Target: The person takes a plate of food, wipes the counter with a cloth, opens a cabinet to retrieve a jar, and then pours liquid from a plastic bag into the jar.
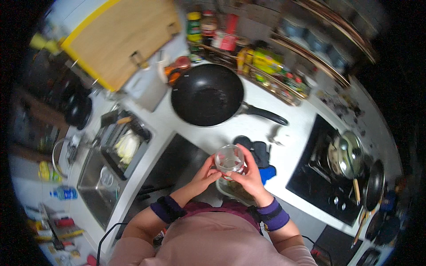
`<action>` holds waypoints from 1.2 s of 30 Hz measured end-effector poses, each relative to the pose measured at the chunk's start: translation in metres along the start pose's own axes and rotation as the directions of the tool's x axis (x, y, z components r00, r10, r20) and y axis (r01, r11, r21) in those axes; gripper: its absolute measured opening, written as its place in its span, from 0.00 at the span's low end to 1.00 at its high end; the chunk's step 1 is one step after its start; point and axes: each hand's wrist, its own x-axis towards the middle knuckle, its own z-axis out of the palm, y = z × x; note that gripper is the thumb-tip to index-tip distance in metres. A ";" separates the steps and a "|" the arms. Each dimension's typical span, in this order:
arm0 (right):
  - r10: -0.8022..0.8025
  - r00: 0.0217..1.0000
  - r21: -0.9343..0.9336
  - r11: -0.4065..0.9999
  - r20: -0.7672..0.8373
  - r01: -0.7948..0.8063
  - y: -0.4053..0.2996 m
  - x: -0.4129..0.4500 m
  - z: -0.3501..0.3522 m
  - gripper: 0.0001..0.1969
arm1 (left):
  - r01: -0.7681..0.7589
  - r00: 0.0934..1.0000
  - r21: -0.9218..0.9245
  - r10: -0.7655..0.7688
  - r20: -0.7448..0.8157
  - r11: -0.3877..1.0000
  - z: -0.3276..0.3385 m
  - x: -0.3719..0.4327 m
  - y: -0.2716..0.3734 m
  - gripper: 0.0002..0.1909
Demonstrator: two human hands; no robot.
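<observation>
Between my two hands is a clear, round, open-topped jar (229, 158) with some red on its lower part. My left hand (207, 173) grips it from the left and my right hand (248, 173) from the right, both thumbs at the near side. Below the jar lies a clear container (233, 191), partly hidden by my hands; its contents are unclear. Just beyond my right hand are dark gloves (259, 153) with a blue part. A large black wok (208, 94) rests on the white counter farther off, its handle pointing right.
Left are a metal sink (98, 186) and a rack with pale leafy cabbage (128, 146). On the right, a black cooktop (316, 186) holds a glass-lidded pan (346, 154). Bottles and packets stand on a rack (276, 83) behind the wok, beside a wooden board (123, 36).
</observation>
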 end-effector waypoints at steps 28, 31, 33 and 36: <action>0.066 0.521 -0.510 0.344 0.851 0.789 0.202 0.062 0.532 0.30 | -0.448 0.343 -0.677 -0.588 -0.733 0.583 -0.340 -0.431 -0.060 0.29; -0.017 0.518 -0.465 0.415 0.855 0.782 0.206 0.067 0.537 0.31 | -0.508 0.309 -0.620 -0.546 -0.779 0.598 -0.343 -0.449 -0.075 0.22; -0.050 0.510 -0.431 0.467 0.859 0.772 0.202 0.066 0.543 0.32 | -0.533 0.296 -0.609 -0.545 -0.785 0.587 -0.345 -0.454 -0.076 0.19; -0.167 0.479 -0.370 0.440 0.862 0.818 0.196 0.063 0.550 0.34 | -0.535 0.276 -0.619 -0.574 -0.771 0.575 -0.348 -0.459 -0.076 0.16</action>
